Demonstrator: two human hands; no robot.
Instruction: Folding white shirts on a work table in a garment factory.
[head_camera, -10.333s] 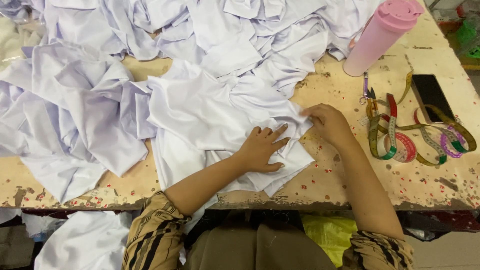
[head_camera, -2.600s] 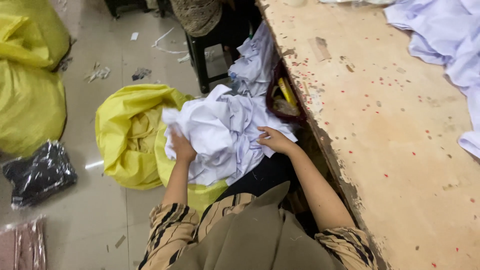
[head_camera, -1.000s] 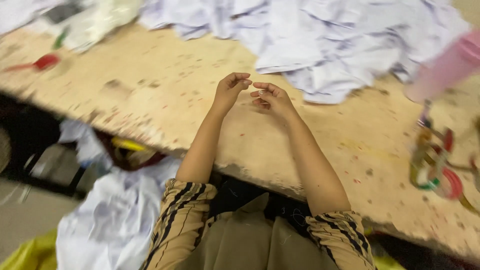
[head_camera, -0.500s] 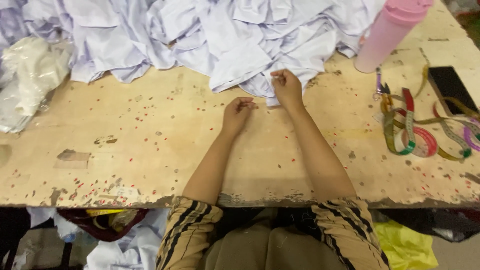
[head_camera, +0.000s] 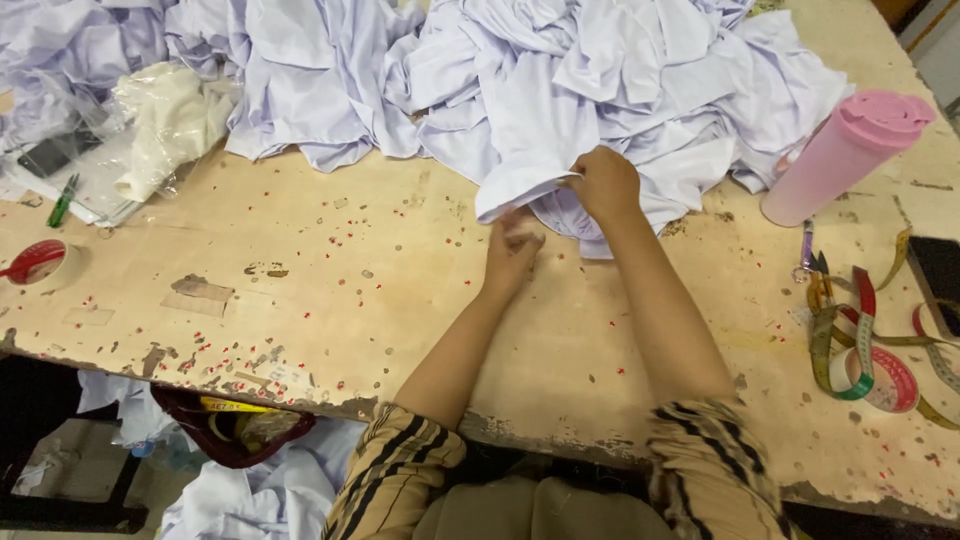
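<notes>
Fingers of the right hand (head_camera: 603, 183) pinch a folded edge of a white garment (head_camera: 560, 150), lifting it off the heap of white garments (head_camera: 400, 70) on the desk (head_camera: 330, 260); the left hand (head_camera: 512, 248), fingers loosely curled, reaches under that edge. A pink tumbler (head_camera: 845, 155) and measuring tapes (head_camera: 850, 340) sit aside, right.
</notes>
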